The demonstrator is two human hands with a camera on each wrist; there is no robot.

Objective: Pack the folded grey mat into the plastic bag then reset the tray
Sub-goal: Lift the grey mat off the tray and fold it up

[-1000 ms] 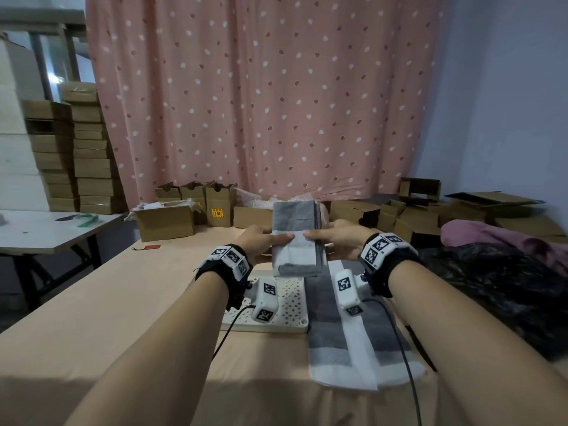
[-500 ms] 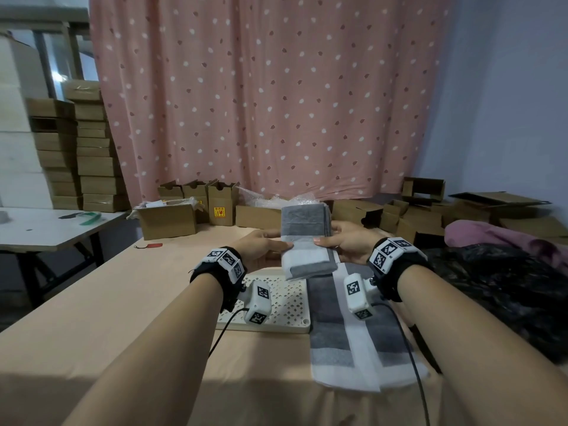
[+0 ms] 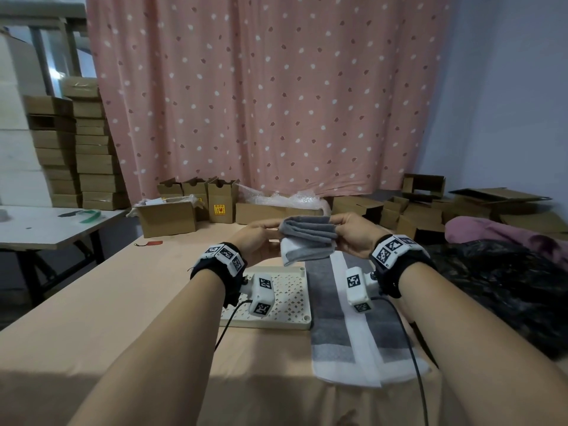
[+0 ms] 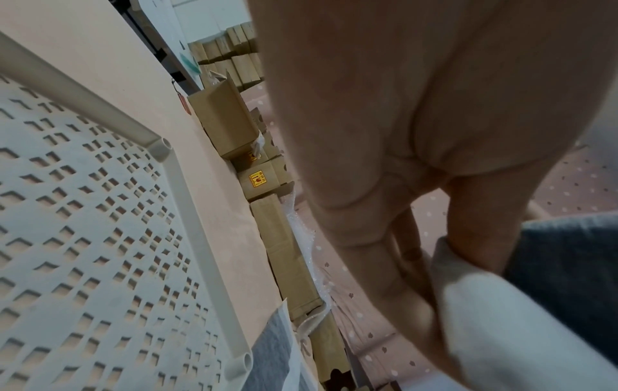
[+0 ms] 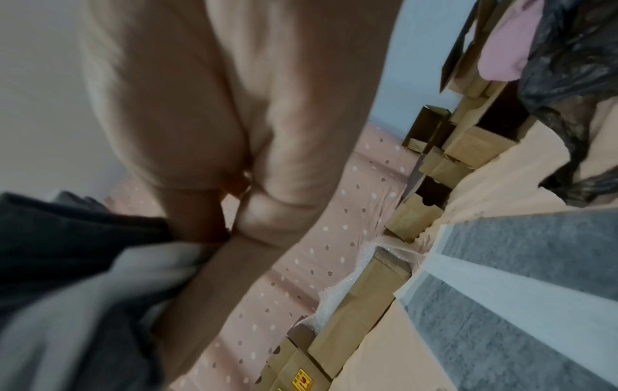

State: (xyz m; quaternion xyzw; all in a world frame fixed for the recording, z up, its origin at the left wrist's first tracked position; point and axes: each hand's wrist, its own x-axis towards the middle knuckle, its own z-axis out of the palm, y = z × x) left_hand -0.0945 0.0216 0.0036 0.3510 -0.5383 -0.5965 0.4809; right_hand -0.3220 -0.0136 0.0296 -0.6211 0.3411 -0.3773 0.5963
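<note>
Head view: both hands hold the folded mat point(image 3: 307, 241) in the air above the far edge of the tray point(image 3: 292, 305). Left hand point(image 3: 255, 241) pinches its left end, right hand point(image 3: 353, 235) its right end. More bagged mats point(image 3: 353, 327) lie on the tabletop point(image 3: 123, 302), touching the tray's right side.

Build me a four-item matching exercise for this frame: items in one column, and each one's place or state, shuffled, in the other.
Items
1. folded grey mat
2. perforated white tray
3. small red tag
4. flat grey mats in white wrapping

Places or states
A. lying beside the tray, on its right
B. held up in the air between the left hand and the right hand
C. on the table's far left part
D. on the table below the hands

Pairs: 1-B, 2-D, 3-C, 4-A
</note>
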